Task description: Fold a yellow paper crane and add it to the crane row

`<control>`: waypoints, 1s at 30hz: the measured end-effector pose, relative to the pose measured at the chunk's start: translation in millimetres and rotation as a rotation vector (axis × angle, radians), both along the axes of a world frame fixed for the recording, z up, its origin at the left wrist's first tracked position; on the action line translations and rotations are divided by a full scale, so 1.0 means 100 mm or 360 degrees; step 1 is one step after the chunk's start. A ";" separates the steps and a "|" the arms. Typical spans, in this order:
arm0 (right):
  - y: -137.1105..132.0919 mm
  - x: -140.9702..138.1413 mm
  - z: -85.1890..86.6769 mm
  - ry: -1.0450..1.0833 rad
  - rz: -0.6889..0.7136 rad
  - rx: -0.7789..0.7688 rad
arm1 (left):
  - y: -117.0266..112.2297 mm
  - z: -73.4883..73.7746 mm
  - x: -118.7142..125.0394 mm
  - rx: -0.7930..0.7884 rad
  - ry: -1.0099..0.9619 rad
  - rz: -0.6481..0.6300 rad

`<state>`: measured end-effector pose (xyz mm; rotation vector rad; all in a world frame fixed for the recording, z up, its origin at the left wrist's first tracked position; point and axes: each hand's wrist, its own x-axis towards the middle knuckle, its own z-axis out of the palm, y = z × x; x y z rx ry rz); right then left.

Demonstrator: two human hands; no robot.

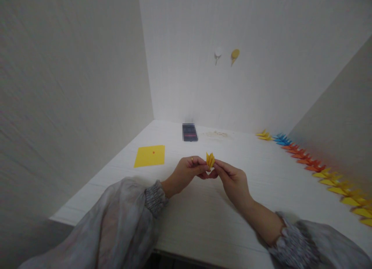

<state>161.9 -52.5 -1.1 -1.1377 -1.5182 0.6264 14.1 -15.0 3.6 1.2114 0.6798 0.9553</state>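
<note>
A small yellow origami crane (210,159), its folded points standing up, is held above the white table between both hands. My left hand (187,170) pinches its left side between thumb and fingers; a ring shows on one finger. From the other side, my right hand (234,180) grips the crane with thumb and forefinger. Fingertips cover the lower part of the folded paper. To the left lies a flat square of yellow paper (149,156) with a small orange spot on it.
Folded paper cranes (331,180) in yellow, orange-red and blue stand in a row along the right side. A dark, blurred object (190,132) lies near the back wall. Two hooks, one yellow (235,54), are on that wall. The table's front edge (180,254) is close.
</note>
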 end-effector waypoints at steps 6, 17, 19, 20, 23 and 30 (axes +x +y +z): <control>0.02 0.00 0.01 -0.0060 0.0024 0.0141 | 0.01 -0.01 0.00 0.0065 0.0005 0.0019; 0.01 -0.02 0.02 -0.0291 -0.0144 0.0235 | 0.00 0.00 0.01 0.0123 0.0116 0.0056; 0.01 -0.02 0.02 -0.0345 -0.0174 0.0266 | 0.00 0.00 0.01 0.0136 0.0139 0.0056; 0.01 -0.02 0.02 -0.0367 -0.0187 0.0278 | 0.00 0.00 0.01 0.0142 0.0149 0.0055; 0.01 -0.02 0.01 -0.0411 -0.0256 0.0283 | 0.00 -0.01 0.01 0.0155 0.0163 0.0048; 0.02 -0.01 0.01 -0.0405 -0.0076 0.0263 | 0.01 -0.03 0.00 0.0162 0.0182 0.0056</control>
